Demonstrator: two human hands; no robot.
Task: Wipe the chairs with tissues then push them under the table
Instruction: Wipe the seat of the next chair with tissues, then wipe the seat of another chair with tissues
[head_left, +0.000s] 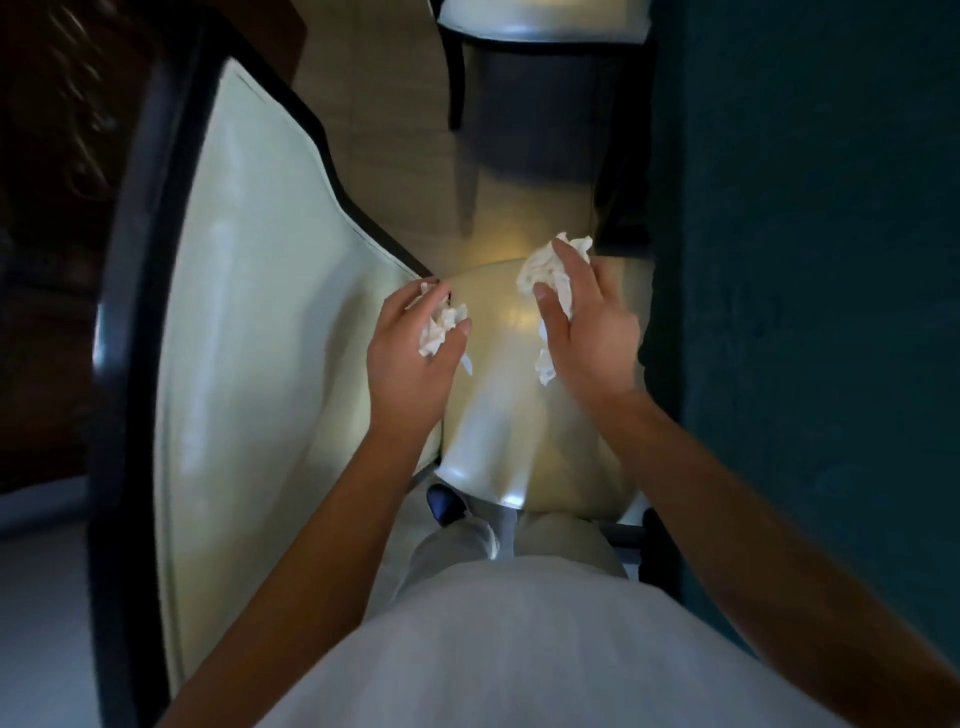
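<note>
Seen from above, a cream-cushioned chair (519, 415) is being wiped with two crumpled tissues, one held in each hand, its seat lying directly below the person and its tall dark-framed backrest (249, 312) curving up on the left. The left tissue (441, 327) is pinched between the curled fingers and thumb of the left hand (410, 353) near the junction of seat and backrest; the right tissue (550, 280) is pressed to the far part of the seat under the right hand (587, 322), whose fingers are nearly straight with the thumb laid over the wad. The wiping step is judged to be in hand, with the seat partly covered; the next move would call for both tissues to be swept over the remaining cushion and backrest before the chair is pushed in. Two chairs are counted: the second chair (540, 21) is seen only in part, at the top edge. A dark wall (805, 260) is seen on the right. No table can be made out with certainty.
</note>
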